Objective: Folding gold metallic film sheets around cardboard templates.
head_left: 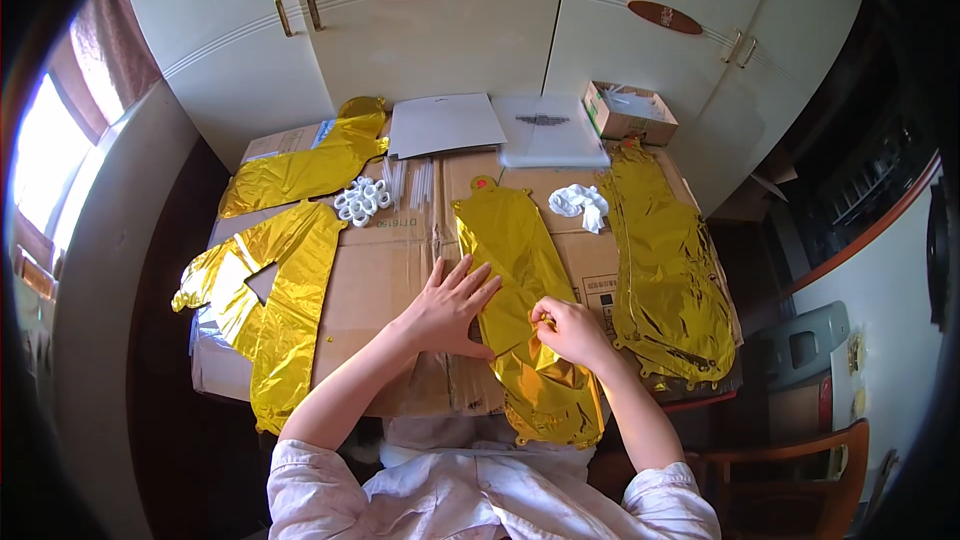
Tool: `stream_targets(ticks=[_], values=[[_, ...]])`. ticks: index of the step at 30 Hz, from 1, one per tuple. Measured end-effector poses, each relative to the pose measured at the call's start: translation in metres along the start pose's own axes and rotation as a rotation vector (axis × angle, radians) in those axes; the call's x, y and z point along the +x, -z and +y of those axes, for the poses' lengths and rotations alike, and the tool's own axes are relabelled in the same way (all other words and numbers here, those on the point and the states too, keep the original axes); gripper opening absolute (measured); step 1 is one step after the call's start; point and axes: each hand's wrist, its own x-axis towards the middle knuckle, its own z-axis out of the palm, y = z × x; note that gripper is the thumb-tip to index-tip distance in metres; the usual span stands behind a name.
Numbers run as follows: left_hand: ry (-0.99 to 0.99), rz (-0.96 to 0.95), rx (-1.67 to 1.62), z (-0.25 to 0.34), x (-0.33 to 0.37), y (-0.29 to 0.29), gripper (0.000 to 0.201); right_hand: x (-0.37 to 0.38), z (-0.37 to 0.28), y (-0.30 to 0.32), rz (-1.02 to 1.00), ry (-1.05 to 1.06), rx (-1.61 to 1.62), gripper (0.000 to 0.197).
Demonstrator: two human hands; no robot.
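A flat gold foil balloon (515, 240) lies lengthwise in front of me, with a small tab and red dot at its far end. My left hand (447, 312) rests with fingers spread along the balloon's left edge, partly on the cardboard. Toward the near half, my right hand (572, 330) is closed, pinching a fold of the foil between thumb and fingers. Around that grip the foil is creased and raised, and the balloon's near end hangs by the table edge at my lap. The right fingertips are partly hidden.
Cardboard (385, 280) covers the table. More gold foil balloons lie left (300, 270), back left (310, 165) and right (665, 270). Farther back are white rings (362, 200), clear thin tubes (410, 183), crumpled white material (580, 205), pale sheets (445, 125) and an open box (630, 112). A chair (800, 465) stands right.
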Motion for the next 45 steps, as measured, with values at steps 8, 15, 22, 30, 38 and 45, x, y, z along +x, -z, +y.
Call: stream_targets(ticks=[8, 15, 22, 30, 38, 45], values=[[-0.002, -0.064, 0.082, 0.011, 0.001, -0.002, 0.127, 0.000, 0.003, -0.002, 0.011, 0.026, -0.012, 0.012], [0.015, -0.125, 0.101, 0.014, 0.003, 0.003, 0.130, 0.000, 0.003, -0.003, 0.006, 0.028, -0.014, 0.012], [-0.006, -0.128, 0.168, 0.021, 0.006, 0.011, 0.133, -0.001, 0.003, -0.004, -0.001, 0.015, -0.019, 0.012], [-0.024, -0.109, 0.102, 0.014, 0.001, -0.002, 0.135, -0.015, -0.024, -0.012, 0.265, 0.409, -0.513, 0.014], [-0.033, -0.124, 0.103, 0.013, 0.004, 0.002, 0.140, -0.024, -0.018, -0.038, 0.023, 0.763, -0.344, 0.031], [0.050, -0.095, 0.113, -0.014, 0.007, 0.002, 0.131, -0.027, -0.012, -0.039, -0.071, 0.708, -0.325, 0.035]])
